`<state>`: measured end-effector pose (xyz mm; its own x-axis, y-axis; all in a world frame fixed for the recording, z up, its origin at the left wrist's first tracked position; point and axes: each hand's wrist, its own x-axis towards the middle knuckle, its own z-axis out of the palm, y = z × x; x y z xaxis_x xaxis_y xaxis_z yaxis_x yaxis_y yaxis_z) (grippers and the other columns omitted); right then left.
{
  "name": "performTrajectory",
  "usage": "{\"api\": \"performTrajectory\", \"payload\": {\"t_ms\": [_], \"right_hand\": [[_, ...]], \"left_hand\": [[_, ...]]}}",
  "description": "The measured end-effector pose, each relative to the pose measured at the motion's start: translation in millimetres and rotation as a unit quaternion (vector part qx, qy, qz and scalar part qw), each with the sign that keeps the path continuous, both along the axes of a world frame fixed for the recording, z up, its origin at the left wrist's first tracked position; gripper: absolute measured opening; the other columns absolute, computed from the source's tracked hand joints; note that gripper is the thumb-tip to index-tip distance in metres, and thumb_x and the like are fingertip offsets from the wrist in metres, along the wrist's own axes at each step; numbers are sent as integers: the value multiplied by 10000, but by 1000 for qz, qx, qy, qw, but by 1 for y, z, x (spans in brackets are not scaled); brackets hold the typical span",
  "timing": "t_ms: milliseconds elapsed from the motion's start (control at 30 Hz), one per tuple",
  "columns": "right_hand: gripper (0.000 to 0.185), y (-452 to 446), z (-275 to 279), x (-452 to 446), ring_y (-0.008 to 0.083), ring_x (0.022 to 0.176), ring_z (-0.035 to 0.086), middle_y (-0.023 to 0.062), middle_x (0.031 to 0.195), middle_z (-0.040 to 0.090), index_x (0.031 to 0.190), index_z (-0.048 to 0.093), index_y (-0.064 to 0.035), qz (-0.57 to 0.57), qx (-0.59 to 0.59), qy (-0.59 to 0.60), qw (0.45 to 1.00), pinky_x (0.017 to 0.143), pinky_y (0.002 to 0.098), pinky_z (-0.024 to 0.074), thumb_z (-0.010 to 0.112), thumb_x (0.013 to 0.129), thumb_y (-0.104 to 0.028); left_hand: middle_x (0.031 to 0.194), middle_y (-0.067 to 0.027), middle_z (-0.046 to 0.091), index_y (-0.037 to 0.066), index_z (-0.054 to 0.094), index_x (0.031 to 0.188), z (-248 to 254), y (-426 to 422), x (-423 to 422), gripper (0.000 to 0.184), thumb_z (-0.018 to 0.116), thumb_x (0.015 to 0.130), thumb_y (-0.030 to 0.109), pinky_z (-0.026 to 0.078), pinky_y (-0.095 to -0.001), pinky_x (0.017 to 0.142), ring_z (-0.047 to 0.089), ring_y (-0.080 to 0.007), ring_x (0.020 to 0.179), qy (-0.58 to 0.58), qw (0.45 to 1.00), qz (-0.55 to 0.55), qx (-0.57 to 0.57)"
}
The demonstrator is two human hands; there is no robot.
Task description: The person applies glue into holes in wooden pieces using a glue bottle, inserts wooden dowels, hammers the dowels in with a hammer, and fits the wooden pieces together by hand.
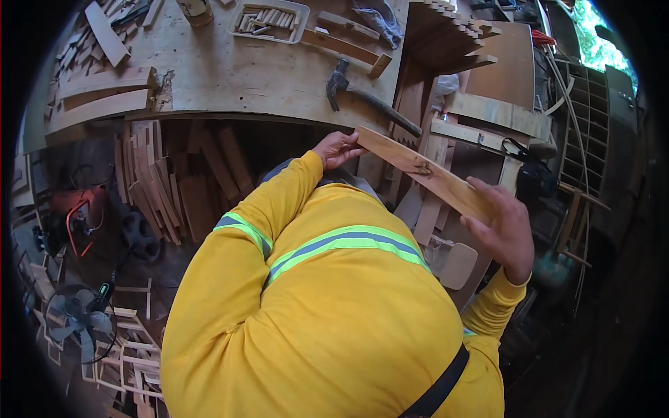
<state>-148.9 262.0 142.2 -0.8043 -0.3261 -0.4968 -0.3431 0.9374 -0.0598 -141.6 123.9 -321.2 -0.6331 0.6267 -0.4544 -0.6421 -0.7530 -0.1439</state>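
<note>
A flat wooden board with a dark knot is held slantwise in front of my yellow-sleeved torso. My left hand pinches its far left end between thumb and fingers. Around the nearer right end, my right hand is closed, with the thumb on one side and the fingers along the other edge. A claw hammer lies on the workbench just beyond the board, its handle reaching past the bench's right edge.
On the bench are a tray of short wooden dowels, a joined wooden piece and curved offcuts. Planks lean underneath. A fan stands at lower left, near small wooden frames. Stacked timber rises at right.
</note>
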Motion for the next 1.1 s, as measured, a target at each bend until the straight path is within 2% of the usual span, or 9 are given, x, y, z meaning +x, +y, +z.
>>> {"api": "performTrajectory", "payload": {"t_ms": [233, 333, 667, 800, 900, 933, 1000, 1067, 1100], "right_hand": [[489, -24, -24, -13, 207, 868, 663, 90, 988, 670, 1318, 649, -42, -1, -133, 174, 976, 820, 328, 527, 759, 842, -56], [293, -31, -65, -17, 225, 894, 676, 114, 1017, 680, 1179, 657, -15, -135, -309, 291, 895, 847, 331, 539, 720, 904, -94], [159, -37, -65, -35, 291, 868, 677, 167, 958, 663, 1058, 619, -18, -148, -291, 301, 896, 810, 364, 538, 681, 937, -100], [153, -38, -70, -37, 293, 869, 671, 161, 952, 662, 1061, 624, -22, -88, -282, 330, 897, 805, 364, 535, 679, 946, -106], [143, -39, -70, -37, 213, 861, 664, 118, 943, 676, 1072, 634, -32, -67, -281, 338, 896, 799, 325, 535, 679, 972, -123], [144, -37, -69, -36, 218, 868, 664, 121, 947, 676, 1072, 633, -29, -66, -274, 343, 896, 807, 328, 533, 677, 972, -122], [145, -37, -69, -36, 230, 881, 666, 126, 957, 674, 1072, 631, -24, -54, -275, 352, 893, 823, 332, 530, 674, 972, -119], [147, -37, -72, -34, 240, 894, 665, 133, 964, 668, 1074, 630, -21, -61, -308, 340, 887, 833, 340, 527, 673, 969, -115], [149, -39, -73, -32, 250, 907, 664, 140, 971, 662, 1076, 629, -19, -75, -317, 329, 887, 844, 348, 525, 672, 967, -110]], "left_hand": [[1322, -219, 608, -91, 537, 1326, 16, -1, -1, 343, 576, 1069, 132, 555, -451, 1102, 629, -324, 1246, -39, 998, 29, -29], [1350, -227, 596, -93, 525, 1344, 18, 4, 2, 363, 580, 1066, 134, 551, -452, 1106, 628, -328, 1248, -28, 997, 63, -34], [1355, -258, 617, -90, 517, 1387, 17, -10, -7, 361, 536, 1069, 79, 563, -437, 1075, 658, -364, 1215, -86, 996, 24, -10], [1318, -247, 615, -57, 519, 1352, 24, -41, 1, 334, 512, 1062, 109, 610, -422, 957, 664, -365, 1158, -66, 966, -137, -210], [1163, -173, 678, -10, 558, 1276, 28, -63, 14, 333, 617, 976, 120, 601, -402, 856, 699, -318, 986, 99, 846, -169, -496], [1163, -173, 678, -10, 558, 1276, 31, -65, 19, 333, 617, 976, 120, 601, -402, 856, 699, -318, 986, 97, 843, -168, -502], [1031, -139, 684, 9, 569, 1222, 55, -67, 23, 386, 698, 875, 117, 586, -395, 808, 688, -300, 843, 359, 642, -67, -674], [1089, -165, 672, 25, 577, 1234, 87, -65, 14, 472, 773, 818, 132, 569, -403, 875, 689, -316, 946, 434, 577, -109, -683], [1079, -172, 669, 23, 579, 1224, 101, -60, 12, 471, 765, 809, 147, 560, -443, 891, 665, -356, 1015, 477, 533, -33, -698]]}}
